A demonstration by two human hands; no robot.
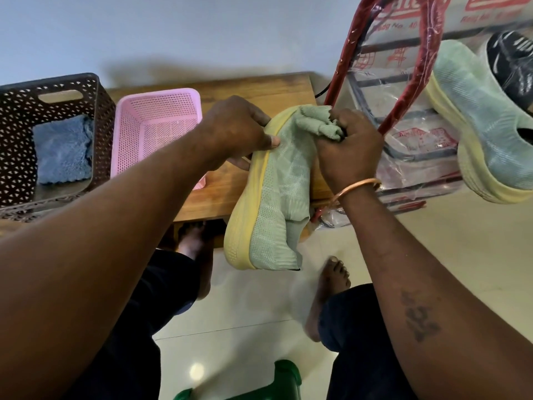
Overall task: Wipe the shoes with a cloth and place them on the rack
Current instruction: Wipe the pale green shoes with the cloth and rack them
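A pale green knit shoe with a yellow sole is held up over the front edge of the wooden table, toe pointing away from me. My left hand grips its toe end, thumb on the upper. My right hand clutches a bunched green cloth and presses it against the shoe's toe. The matching green shoe lies on the plastic-wrapped rack at the right, next to a black shoe.
A dark perforated basket holding a blue cloth and a pink basket stand on the table at the left. My bare feet are on the tiled floor below. A green stool shows at the bottom edge.
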